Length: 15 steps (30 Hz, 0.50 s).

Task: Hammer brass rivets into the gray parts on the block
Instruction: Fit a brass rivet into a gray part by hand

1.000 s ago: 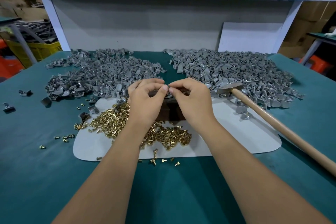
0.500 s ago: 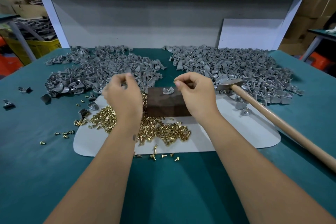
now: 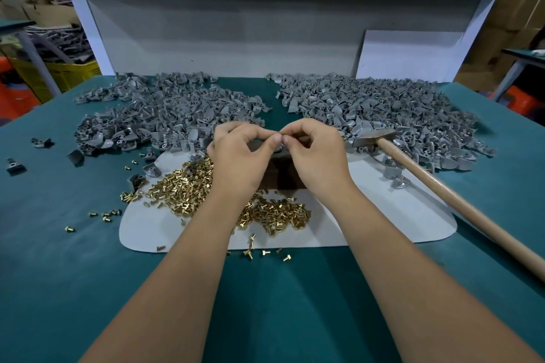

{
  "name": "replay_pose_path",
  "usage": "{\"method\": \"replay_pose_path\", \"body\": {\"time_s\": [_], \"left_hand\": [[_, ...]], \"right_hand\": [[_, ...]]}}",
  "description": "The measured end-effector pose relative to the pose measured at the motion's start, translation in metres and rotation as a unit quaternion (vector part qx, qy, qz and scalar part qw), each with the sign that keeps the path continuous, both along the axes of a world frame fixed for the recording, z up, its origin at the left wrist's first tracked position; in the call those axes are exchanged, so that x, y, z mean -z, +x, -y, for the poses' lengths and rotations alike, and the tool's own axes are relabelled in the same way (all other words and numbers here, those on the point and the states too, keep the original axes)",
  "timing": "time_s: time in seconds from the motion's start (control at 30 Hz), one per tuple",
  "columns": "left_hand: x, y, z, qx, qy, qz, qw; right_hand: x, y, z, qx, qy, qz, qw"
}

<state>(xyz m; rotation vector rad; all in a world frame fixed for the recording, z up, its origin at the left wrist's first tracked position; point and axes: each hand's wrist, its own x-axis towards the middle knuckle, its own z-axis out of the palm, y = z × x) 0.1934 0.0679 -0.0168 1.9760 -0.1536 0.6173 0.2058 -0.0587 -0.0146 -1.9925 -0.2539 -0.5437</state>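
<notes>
Brass rivets: lying in a loose heap on the white mat, just in front of and left of the block, with strays spilling onto the green tabletop; judged tiny, light, hard and smooth, so likely rolling easily and best pinched by the shank between fingertips.
Gray part on block: sitting on the dark block, mostly hidden by the fingers; judged stiff and light, likely shifting unless steadied at its edge.
Left hand: hovering over the block, thumb and forefinger pinching together; a rivet there is too small to confirm.
Right hand: fingertips meeting the left's, pinching at the part.
Hammer: lying unheld at the right, head resting near the block, wooden handle offering the grip.
Containers: none on the table; gray parts are lying in two loose piles, left pile and right pile; a yellow crate beyond the table is holding dark pieces too dim to name.
</notes>
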Motion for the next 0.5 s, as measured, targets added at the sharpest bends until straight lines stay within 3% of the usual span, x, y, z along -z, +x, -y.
{"method": "replay_pose_path", "body": {"time_s": [0.33,0.5], "left_hand": [[0.000,0.001,-0.005,-0.047,-0.009,0.009,0.999],[0.008,0.013,-0.018,-0.117,-0.100,-0.035,0.987]], "right_hand": [[0.002,0.002,0.002,0.001,0.007,-0.003,1.000],[0.003,0.003,0.005,0.016,0.015,-0.011,1.000]]}}
